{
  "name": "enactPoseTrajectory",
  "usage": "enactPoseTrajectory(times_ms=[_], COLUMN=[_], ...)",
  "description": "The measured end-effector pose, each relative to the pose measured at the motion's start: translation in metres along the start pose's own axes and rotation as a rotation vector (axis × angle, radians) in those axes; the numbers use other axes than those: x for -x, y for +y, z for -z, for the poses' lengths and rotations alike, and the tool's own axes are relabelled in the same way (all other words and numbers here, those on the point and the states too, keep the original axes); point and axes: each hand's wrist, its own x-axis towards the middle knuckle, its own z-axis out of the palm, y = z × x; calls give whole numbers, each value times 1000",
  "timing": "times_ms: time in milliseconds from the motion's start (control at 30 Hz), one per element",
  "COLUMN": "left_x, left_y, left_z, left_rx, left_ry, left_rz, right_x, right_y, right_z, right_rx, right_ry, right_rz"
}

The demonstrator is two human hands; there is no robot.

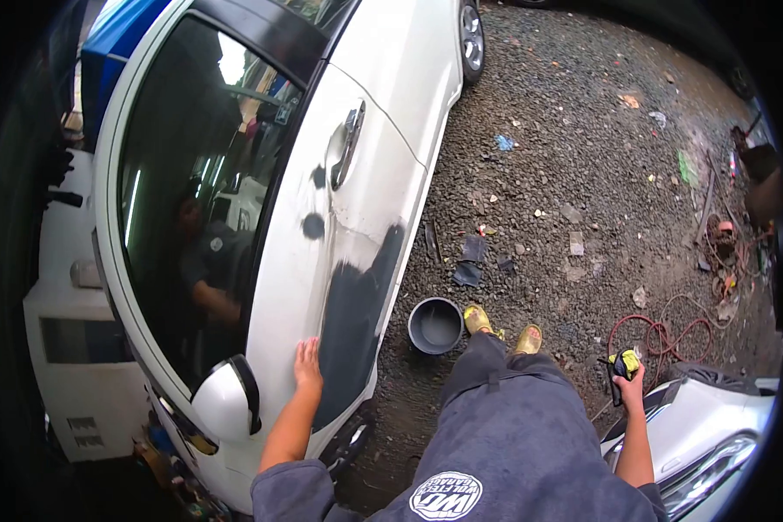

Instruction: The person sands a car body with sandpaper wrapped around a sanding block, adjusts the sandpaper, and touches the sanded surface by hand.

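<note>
My left hand (307, 365) lies flat with fingers stretched out on the white car door (357, 148), just beside a dark grey patch (354, 304). Two smaller grey spots and a scuffed, dented-looking area show on the door below its chrome handle (348, 144). Out to the right, my right hand (631, 383) is closed around a black and yellow object (624, 364); its exact kind does not show clearly. That object is held away from the door, above the front of another light-coloured car.
A dark bucket (436, 326) stands on the gravel (565, 165) near my yellow shoes (477, 318). The white side mirror (226, 396) juts out left of my arm. A red hose (661, 337) curls at the right, above a silver car part with a headlight (713, 470). Litter dots the ground.
</note>
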Motion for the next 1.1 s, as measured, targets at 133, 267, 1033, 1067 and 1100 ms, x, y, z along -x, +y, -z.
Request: enactPoseTrajectory(times_ms=[133,267,1033,1067,1100], left_x=[18,53,191,200,204], left_y=[47,98,334,296,263], left_z=[-36,-43,-76,-86,-98], left_rx=[129,505,2713,2741,2770], left_ry=[-145,-360,-39,3,48], left_rz=[26,132,963,1007,1051], right_x=[-18,-34,-24,-9,7], right_y=[-9,-31,-54,-58,-58], right_z=[13,13,-110,-115,-119], right_rx=[-18,55,316,329,321], right_ry=[-47,-137,-397,-388,-393], right_rz=[59,70,194,196,212])
